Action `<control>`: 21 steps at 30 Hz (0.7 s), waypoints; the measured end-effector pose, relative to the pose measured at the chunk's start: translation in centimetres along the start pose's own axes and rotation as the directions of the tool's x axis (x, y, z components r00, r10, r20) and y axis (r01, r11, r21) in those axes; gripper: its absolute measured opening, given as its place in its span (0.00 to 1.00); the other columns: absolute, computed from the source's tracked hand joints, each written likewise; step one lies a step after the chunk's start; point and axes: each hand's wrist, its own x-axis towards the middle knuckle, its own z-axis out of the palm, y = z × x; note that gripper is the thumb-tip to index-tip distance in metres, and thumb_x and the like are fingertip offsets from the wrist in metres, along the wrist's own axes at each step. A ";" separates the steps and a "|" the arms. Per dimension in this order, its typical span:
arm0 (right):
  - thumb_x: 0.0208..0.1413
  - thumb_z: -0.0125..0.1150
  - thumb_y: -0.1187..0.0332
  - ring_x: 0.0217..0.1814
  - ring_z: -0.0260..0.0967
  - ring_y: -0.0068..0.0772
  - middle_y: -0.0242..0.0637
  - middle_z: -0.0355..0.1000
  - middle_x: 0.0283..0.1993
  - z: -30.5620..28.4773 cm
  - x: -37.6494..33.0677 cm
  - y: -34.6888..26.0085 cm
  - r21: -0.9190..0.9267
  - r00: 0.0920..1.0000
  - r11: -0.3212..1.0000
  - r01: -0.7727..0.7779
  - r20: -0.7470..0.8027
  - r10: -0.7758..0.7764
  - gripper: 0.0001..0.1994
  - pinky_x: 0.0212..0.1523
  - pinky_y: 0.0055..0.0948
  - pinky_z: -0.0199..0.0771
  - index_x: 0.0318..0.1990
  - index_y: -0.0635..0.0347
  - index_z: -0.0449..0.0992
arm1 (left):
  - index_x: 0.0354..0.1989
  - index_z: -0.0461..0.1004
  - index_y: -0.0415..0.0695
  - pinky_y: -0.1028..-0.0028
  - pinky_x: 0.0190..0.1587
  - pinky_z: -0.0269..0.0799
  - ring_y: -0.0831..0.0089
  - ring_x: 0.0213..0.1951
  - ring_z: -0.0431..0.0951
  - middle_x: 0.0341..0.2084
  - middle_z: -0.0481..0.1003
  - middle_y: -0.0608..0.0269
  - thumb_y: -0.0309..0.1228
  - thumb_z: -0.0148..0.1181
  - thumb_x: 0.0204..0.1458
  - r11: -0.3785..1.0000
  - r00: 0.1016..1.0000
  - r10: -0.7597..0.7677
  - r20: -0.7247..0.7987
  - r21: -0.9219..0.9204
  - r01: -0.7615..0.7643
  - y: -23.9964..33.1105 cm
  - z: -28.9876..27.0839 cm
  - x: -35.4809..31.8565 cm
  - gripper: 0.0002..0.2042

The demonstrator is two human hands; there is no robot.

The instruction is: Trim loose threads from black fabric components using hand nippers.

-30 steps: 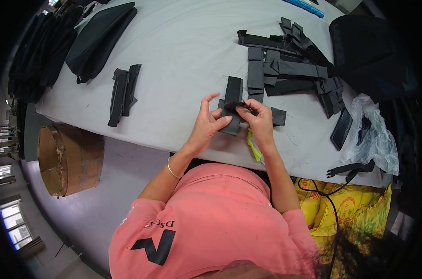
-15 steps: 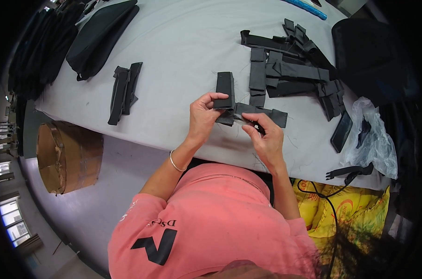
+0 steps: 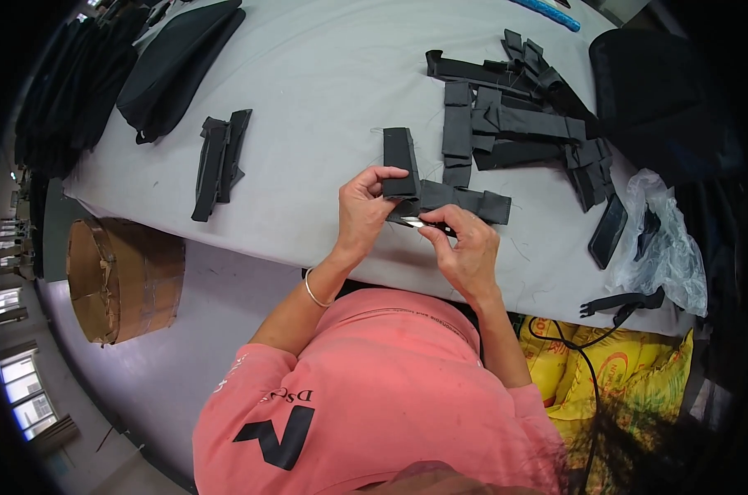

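My left hand (image 3: pixel 364 213) grips a black fabric strap piece (image 3: pixel 402 157) where it meets a second strap that runs off to the right (image 3: pixel 464 200). My right hand (image 3: pixel 466 247) pinches a small metal snipping tool (image 3: pixel 419 223) just under that joint. Both hands are close together above the near edge of the grey table (image 3: pixel 324 91).
A heap of black strap pieces (image 3: pixel 514 124) lies to the right of the hands. A small stack of black strips (image 3: pixel 219 161) lies to the left, a dark bag (image 3: pixel 176 58) beyond it. A cardboard drum (image 3: pixel 122 276) stands on the floor. A plastic bag (image 3: pixel 663 239) lies at right.
The strap pieces have spread out flatter on the table, one end pointing right. My hands shifted slightly and the right hand now holds the metal tool under the straps.
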 end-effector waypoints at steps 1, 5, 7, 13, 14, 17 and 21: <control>0.44 0.66 0.69 0.25 0.69 0.33 0.30 0.73 0.25 -0.1 0.0 0.1 -0.002 1.000 1.000 -0.015 0.022 0.015 0.06 0.25 0.29 0.64 0.32 0.55 0.77 | 0.41 0.75 0.36 0.83 0.35 0.72 0.84 0.32 0.75 0.30 0.78 0.64 0.14 0.55 0.47 1.000 1.000 -0.006 0.001 -0.003 0.006 0.0 0.0 0.0 0.12; 0.44 0.67 0.69 0.25 0.69 0.33 0.30 0.72 0.24 -0.9 0.2 0.1 0.048 0.992 0.994 -0.096 0.087 0.092 0.07 0.25 0.29 0.65 0.31 0.55 0.77 | 0.40 0.76 0.36 0.83 0.34 0.72 0.84 0.31 0.76 0.28 0.78 0.64 0.14 0.56 0.47 0.999 1.000 -0.012 -0.003 0.041 0.012 -0.1 0.2 -0.1 0.11; 0.44 0.66 0.69 0.25 0.69 0.33 0.31 0.72 0.25 -0.8 0.2 0.0 0.083 0.993 0.991 -0.102 0.063 0.097 0.07 0.25 0.29 0.65 0.32 0.55 0.77 | 0.39 0.76 0.36 0.83 0.34 0.72 0.84 0.31 0.76 0.28 0.78 0.64 0.14 0.56 0.48 0.999 1.000 -0.006 0.005 0.039 0.006 0.0 0.1 -0.1 0.11; 0.44 0.66 0.68 0.27 0.70 0.34 0.32 0.73 0.27 -0.1 0.2 -0.6 0.024 0.998 1.000 -0.008 0.056 0.006 0.08 0.26 0.30 0.66 0.32 0.56 0.76 | 0.38 0.76 0.35 0.82 0.34 0.74 0.82 0.31 0.77 0.28 0.78 0.63 0.14 0.55 0.47 1.000 0.999 0.006 0.048 0.024 -0.007 -0.2 0.0 -0.2 0.11; 0.44 0.66 0.68 0.27 0.70 0.34 0.32 0.73 0.27 0.0 0.2 -0.7 0.025 0.998 1.000 -0.009 0.057 0.008 0.08 0.26 0.30 0.66 0.32 0.56 0.76 | 0.38 0.76 0.35 0.82 0.34 0.74 0.82 0.31 0.77 0.28 0.78 0.63 0.13 0.55 0.47 1.000 0.998 -0.002 0.061 0.024 0.001 -0.2 0.1 -0.2 0.11; 0.44 0.67 0.68 0.28 0.70 0.34 0.32 0.73 0.27 0.2 0.0 -0.8 0.035 0.998 0.999 -0.001 0.057 -0.001 0.07 0.27 0.30 0.66 0.31 0.56 0.75 | 0.37 0.76 0.35 0.82 0.34 0.74 0.81 0.31 0.77 0.28 0.78 0.62 0.13 0.55 0.46 1.000 0.998 -0.009 0.056 -0.001 0.010 -0.3 0.3 -0.4 0.10; 0.44 0.67 0.68 0.27 0.70 0.34 0.31 0.73 0.27 0.5 -0.2 -0.6 0.026 0.997 1.000 -0.007 0.073 0.005 0.08 0.27 0.31 0.66 0.30 0.56 0.74 | 0.37 0.76 0.36 0.81 0.33 0.74 0.80 0.30 0.77 0.28 0.78 0.61 0.14 0.55 0.46 0.999 0.998 -0.038 0.043 -0.021 0.039 -0.5 0.4 -0.5 0.10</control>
